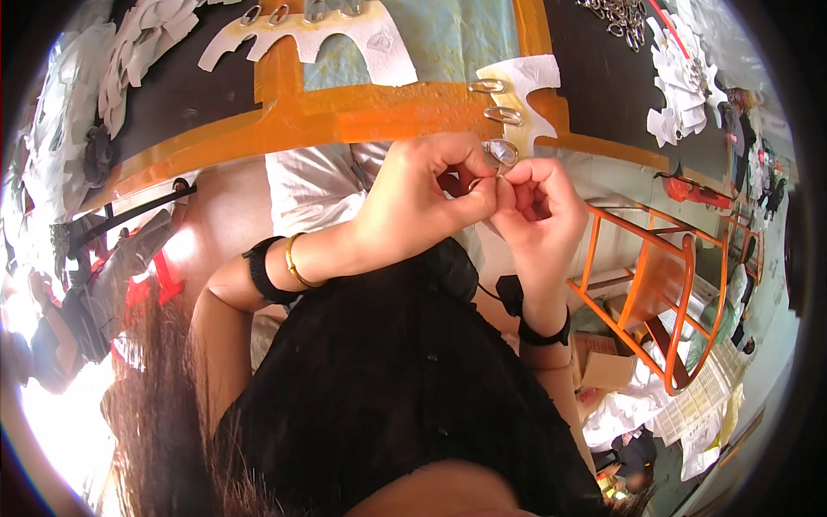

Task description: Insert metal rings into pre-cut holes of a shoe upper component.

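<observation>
Just past the table's near edge, my left hand [435, 183] and my right hand [544, 207] meet with fingertips pinched close together. Whatever lies between the fingertips is small and mostly hidden by them. A metal oval ring [501, 152] touches or nearly touches the fingertips of my left hand. It sits at the lower end of a white scalloped cut-out piece [532, 73], which hangs over the table edge. Two more oval rings, one of them a silver ring [503, 115], lie along that piece's yellowish edge.
At the upper left lies another white scalloped piece [379, 53] with several metal rings. A heap of rings [622, 19] and a stack of white pieces [676, 90] are on the right of the table [594, 103]. An orange-framed chair [659, 276] stands to my right, near cardboard boxes [603, 362].
</observation>
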`<action>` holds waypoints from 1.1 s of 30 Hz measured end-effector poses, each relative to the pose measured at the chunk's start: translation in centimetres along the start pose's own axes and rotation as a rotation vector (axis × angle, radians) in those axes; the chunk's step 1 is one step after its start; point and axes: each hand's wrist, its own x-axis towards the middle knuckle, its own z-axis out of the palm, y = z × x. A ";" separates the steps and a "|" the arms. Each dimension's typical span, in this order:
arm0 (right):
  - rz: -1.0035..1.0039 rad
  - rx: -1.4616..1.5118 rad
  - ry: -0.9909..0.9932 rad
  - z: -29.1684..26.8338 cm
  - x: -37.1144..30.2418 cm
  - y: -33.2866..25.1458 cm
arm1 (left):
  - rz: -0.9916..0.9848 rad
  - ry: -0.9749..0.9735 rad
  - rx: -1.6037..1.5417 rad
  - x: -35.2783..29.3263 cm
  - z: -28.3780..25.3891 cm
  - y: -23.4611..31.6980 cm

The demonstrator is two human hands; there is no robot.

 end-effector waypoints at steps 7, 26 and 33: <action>-0.247 -0.170 -0.128 -0.2 4.4 -5.6 | 0.260 -0.169 0.362 3.0 -4.2 7.3; -1.155 -0.415 -0.055 8.0 21.3 -17.1 | 0.585 0.214 0.634 11.0 -14.3 19.3; -1.128 -0.142 0.011 9.9 25.6 -16.2 | 0.743 0.305 0.609 15.6 -16.3 17.4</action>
